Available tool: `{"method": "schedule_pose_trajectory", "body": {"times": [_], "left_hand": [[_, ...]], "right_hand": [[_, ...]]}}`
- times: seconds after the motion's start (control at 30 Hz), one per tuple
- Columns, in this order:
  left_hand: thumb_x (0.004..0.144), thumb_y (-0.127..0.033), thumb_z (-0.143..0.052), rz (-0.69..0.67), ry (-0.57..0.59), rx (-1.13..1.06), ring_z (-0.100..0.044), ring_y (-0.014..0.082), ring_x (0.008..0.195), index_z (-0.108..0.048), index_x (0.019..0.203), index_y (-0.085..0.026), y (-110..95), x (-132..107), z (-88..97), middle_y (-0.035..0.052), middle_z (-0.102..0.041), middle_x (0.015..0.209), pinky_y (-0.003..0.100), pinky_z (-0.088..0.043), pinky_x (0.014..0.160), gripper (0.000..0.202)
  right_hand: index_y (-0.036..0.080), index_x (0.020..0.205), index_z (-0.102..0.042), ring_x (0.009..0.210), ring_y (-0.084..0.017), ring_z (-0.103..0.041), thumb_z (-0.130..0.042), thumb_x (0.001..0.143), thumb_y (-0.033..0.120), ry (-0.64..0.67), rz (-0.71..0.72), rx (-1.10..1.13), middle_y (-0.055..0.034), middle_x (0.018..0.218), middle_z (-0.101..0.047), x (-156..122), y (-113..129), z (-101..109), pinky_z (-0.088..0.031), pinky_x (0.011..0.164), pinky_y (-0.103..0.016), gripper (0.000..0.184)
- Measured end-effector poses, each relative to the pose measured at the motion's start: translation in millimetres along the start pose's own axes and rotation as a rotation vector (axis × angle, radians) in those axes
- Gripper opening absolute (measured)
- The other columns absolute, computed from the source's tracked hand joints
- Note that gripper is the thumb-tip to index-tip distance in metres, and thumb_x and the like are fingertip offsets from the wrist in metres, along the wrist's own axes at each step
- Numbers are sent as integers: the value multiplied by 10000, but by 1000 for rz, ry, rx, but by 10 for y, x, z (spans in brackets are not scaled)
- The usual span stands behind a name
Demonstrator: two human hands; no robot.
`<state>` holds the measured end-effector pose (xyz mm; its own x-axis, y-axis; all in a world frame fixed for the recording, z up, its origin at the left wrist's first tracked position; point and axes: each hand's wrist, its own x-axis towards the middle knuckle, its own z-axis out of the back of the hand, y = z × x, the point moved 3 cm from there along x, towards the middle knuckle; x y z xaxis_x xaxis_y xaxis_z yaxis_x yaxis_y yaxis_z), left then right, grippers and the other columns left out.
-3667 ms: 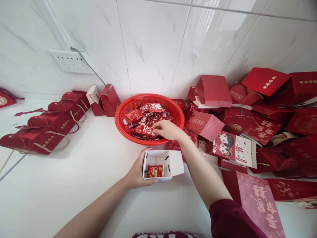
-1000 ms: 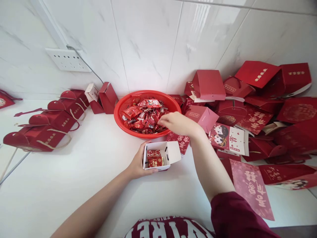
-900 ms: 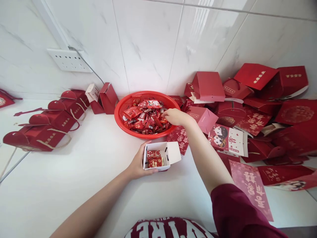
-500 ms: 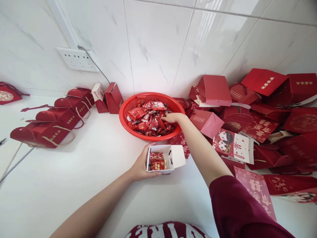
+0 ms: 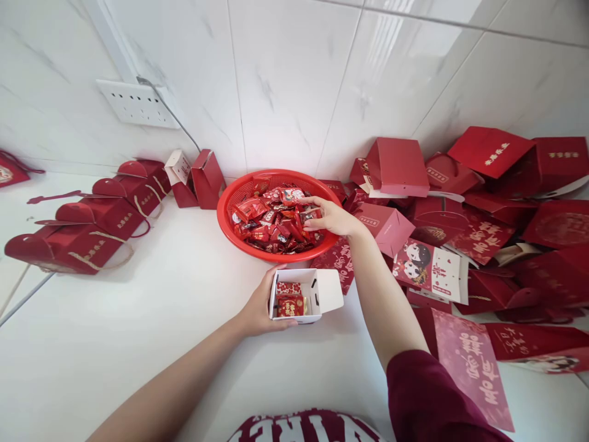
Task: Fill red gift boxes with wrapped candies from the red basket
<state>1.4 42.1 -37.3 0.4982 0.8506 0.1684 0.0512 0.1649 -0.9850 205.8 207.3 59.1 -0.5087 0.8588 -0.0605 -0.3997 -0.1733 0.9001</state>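
My left hand (image 5: 260,307) grips the left side of a small open box (image 5: 317,293), white inside, resting on the white counter. Two red wrapped candies (image 5: 289,301) lie in it. My right hand (image 5: 332,216) reaches over the right side of a red round basket (image 5: 226,218) full of red wrapped candies (image 5: 269,221). Its fingers pinch a small dark wrapped candy (image 5: 309,214) just above the pile.
A row of closed red gift boxes with rope handles (image 5: 87,227) stands at the left. Two open red boxes (image 5: 196,178) lean at the wall. A big heap of flat and folded red boxes (image 5: 483,221) fills the right. A wall socket with cable (image 5: 138,103) is above.
A second candy now lies in the box. My right hand went back into the basket, dug among the candies and has lifted slightly with a small candy pinched in its fingers.
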Motion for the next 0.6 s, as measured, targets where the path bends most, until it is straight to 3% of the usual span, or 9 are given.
{"method": "schedule_pose_trajectory", "body": {"times": [0.17,0.43,0.53,0.6], "left_hand": [[660,-300,-869,-2,-3,9,-523,366,1279,-229,1477,-262,-24,6,-1,160,-450,1408,518,-463,1055,1039],[646,-310,-877,-27,-18,6,-508,373,1292,-245,1479,-259,24,7,9,164,-443,1431,531,-454,1062,1047],[655,-308,-872,-22,-14,-9,-504,365,1300,-236,1481,-261,43,10,0,163,-434,1443,529,-442,1075,1044],[656,-304,-870,-22,-13,-7,-504,366,1304,-237,1481,-256,34,16,-11,167,-428,1450,527,-440,1079,1041]], "right_hand": [[219,1437,-497,1100,-245,-671,-731,784,196,48,138,217,-57,1181,-713,-162,74,-145,-520,1030,-474,694],[240,1377,-581,1318,-236,-540,-676,838,205,-6,266,214,-52,1367,-632,-540,247,-308,-470,1089,-426,549],[240,1331,-604,1282,-220,-565,-662,845,218,-23,229,199,-50,1378,-617,-701,277,-342,-478,1076,-401,490],[231,1256,-613,1115,-205,-653,-677,839,263,-45,169,185,-55,1308,-641,-796,277,-359,-559,945,-369,424]]}}
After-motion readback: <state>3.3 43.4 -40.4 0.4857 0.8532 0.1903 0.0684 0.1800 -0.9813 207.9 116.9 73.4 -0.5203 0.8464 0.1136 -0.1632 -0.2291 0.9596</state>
